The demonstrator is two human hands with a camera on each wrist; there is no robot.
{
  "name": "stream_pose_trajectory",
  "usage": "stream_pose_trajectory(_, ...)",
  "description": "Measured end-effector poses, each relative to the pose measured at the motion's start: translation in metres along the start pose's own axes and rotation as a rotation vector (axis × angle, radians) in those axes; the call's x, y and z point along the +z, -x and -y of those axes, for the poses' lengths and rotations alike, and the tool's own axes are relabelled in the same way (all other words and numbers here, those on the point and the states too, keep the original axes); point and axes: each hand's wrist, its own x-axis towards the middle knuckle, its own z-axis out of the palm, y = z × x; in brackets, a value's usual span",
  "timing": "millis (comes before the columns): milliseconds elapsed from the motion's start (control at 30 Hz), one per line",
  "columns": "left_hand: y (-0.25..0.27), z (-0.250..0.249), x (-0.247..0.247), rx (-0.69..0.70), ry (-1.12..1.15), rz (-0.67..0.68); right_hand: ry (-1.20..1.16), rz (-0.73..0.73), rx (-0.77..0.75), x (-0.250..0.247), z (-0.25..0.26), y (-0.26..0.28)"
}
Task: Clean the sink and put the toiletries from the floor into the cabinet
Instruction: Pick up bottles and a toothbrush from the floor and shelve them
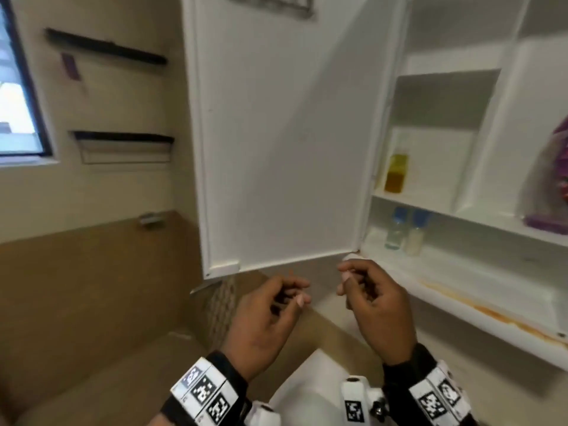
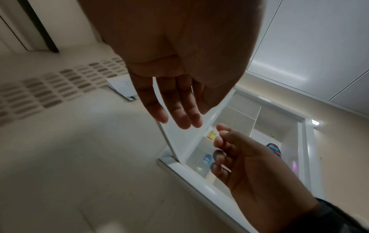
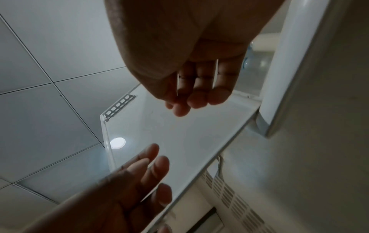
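The white wall cabinet (image 1: 436, 272) stands open, its door (image 1: 276, 133) swung out to the left. Inside, a yellow bottle (image 1: 396, 173) is on the upper shelf, two blue-capped bottles (image 1: 396, 229) are on the lower shelf, and a purple package (image 1: 550, 179) is at the right. Both hands hover just below the door's bottom edge, a little apart. My left hand (image 1: 276, 305) has relaxed fingers and holds nothing. My right hand (image 1: 365, 290) is loosely curled near the cabinet's lower left corner and is also empty. The white sink (image 1: 307, 392) lies below my wrists.
A white tap (image 1: 353, 398) stands on the sink between my wrists. On the beige wall to the left are two dark wall shelves (image 1: 123, 138) and a window (image 1: 18, 103). A rust-coloured stain runs along the cabinet's bottom ledge (image 1: 491, 315).
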Motion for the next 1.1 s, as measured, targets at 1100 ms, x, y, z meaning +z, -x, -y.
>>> stream_pose_trajectory(1100,0.539,0.256,-0.485,-1.312,-0.342,-0.787,-0.047,0.796,0.8,0.504,-0.053,0.27)
